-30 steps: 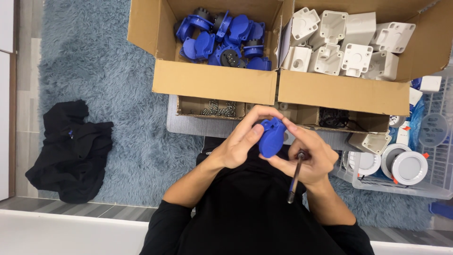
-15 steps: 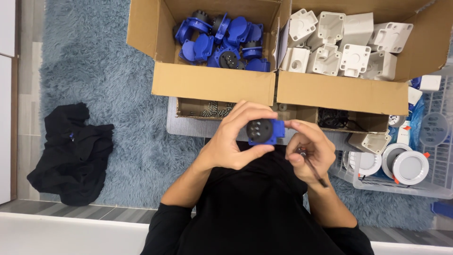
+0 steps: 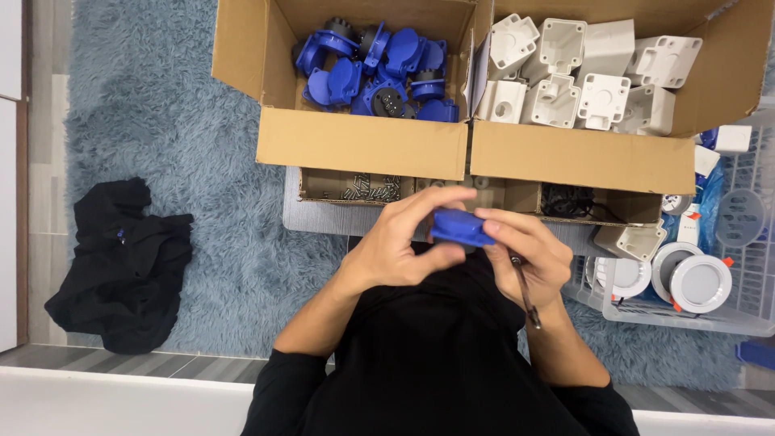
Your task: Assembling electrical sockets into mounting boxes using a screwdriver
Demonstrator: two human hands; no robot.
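Note:
A blue plastic socket part (image 3: pixel 458 228) is held between both hands over my lap. My left hand (image 3: pixel 400 242) grips it from the left, thumb beneath and fingers arched over the top. My right hand (image 3: pixel 529 252) pinches its right edge with the fingertips and also holds a thin dark screwdriver (image 3: pixel 525 295) that points down past the palm. The part shows its flat blue side; its black face is hidden.
A cardboard box (image 3: pixel 363 145) of blue socket parts and a cardboard box (image 3: pixel 581 157) of white housings stand ahead. Below them lies a shallow tray of screws (image 3: pixel 367 190). A clear bin (image 3: pixel 726 311) with round white lamps sits right. Black cloth (image 3: pixel 121 262) lies on the blue rug.
The blue part has been turned in my hands: its black round face showed half a second ago, now only the flat blue side shows. The screwdriver hangs lower from my right hand.

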